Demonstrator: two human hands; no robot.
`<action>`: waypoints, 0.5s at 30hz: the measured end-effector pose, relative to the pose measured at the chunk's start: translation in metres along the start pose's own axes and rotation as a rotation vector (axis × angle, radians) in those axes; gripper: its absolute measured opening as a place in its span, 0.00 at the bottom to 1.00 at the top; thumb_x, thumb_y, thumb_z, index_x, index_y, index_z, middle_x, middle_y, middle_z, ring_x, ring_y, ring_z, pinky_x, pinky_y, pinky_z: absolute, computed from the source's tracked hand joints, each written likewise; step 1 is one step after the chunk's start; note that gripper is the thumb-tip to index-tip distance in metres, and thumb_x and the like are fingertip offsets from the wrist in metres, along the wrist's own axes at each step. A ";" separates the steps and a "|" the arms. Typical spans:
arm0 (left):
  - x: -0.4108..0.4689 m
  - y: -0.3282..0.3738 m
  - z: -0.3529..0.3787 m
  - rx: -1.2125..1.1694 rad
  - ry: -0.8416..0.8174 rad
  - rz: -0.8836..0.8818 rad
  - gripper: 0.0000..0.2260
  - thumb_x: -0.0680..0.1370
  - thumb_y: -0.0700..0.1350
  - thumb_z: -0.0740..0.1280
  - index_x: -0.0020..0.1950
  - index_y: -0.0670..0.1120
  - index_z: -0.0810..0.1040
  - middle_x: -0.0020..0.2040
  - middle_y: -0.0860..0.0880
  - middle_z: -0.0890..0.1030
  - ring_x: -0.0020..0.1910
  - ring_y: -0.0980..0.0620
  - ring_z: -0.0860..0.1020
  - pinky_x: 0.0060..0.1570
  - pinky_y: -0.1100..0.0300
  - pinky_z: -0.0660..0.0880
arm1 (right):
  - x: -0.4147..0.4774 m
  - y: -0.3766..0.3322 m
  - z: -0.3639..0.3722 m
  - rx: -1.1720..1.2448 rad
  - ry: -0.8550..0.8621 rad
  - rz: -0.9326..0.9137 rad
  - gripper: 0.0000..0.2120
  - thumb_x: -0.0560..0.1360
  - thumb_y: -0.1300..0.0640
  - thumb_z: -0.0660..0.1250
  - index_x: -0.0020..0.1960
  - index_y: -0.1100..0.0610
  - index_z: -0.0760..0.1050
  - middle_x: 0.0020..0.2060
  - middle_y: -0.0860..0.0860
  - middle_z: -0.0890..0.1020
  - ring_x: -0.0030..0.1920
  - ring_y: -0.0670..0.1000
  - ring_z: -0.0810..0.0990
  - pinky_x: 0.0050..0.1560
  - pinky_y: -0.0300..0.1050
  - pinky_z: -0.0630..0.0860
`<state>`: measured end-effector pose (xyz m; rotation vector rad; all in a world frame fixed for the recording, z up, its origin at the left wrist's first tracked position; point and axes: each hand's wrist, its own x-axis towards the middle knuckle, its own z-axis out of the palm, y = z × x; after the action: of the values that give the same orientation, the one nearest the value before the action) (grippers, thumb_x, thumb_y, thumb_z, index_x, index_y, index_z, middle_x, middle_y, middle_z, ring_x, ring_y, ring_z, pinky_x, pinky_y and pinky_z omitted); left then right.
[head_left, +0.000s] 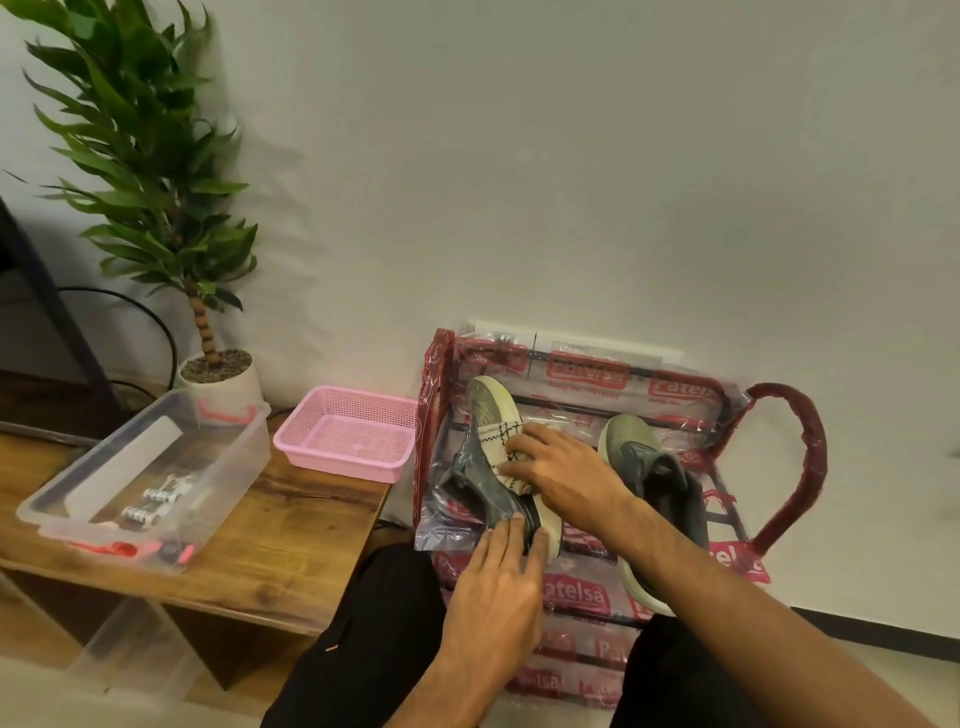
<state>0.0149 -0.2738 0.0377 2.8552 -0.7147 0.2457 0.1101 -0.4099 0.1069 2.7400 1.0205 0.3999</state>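
A grey-green shoe (485, 415) with a pale sole lies on its side on a plastic-wrapped rack (587, 597) in front of me. A cream cloth with a dark grid pattern (498, 441) lies over its middle. My right hand (561, 467) presses on that cloth with curled fingers. My left hand (498, 571) holds the shoe's heel end, fingers laid over it. A second matching shoe (654, 483) stands on the rack to the right, partly behind my right forearm.
A pink mesh basket (348, 431) and a clear plastic box (140, 478) with small metal parts sit on a low wooden table (291, 545) to the left. A potted plant (218, 374) stands behind them. The white wall is close behind the rack. My knees are below.
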 end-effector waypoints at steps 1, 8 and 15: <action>0.000 -0.001 0.000 -0.008 0.008 0.011 0.36 0.58 0.48 0.81 0.65 0.43 0.77 0.61 0.39 0.79 0.60 0.43 0.79 0.60 0.51 0.71 | -0.002 0.000 0.000 0.025 -0.003 0.032 0.20 0.72 0.65 0.68 0.62 0.51 0.78 0.61 0.52 0.76 0.65 0.57 0.71 0.59 0.53 0.75; -0.002 -0.013 0.004 -0.014 0.039 0.028 0.34 0.58 0.48 0.83 0.62 0.47 0.79 0.60 0.41 0.80 0.60 0.44 0.79 0.59 0.52 0.73 | -0.016 0.001 -0.005 0.109 -0.026 0.094 0.21 0.76 0.63 0.65 0.67 0.50 0.74 0.64 0.50 0.73 0.67 0.53 0.67 0.62 0.51 0.73; -0.001 -0.023 0.002 -0.068 0.070 -0.029 0.35 0.57 0.43 0.83 0.64 0.46 0.78 0.62 0.40 0.78 0.60 0.42 0.79 0.55 0.52 0.78 | -0.032 -0.010 -0.001 0.072 0.008 -0.074 0.19 0.70 0.58 0.73 0.60 0.48 0.79 0.61 0.49 0.77 0.66 0.54 0.71 0.61 0.51 0.75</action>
<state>0.0253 -0.2534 0.0324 2.7753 -0.6547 0.3094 0.0806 -0.4238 0.0994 2.7551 1.1565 0.3694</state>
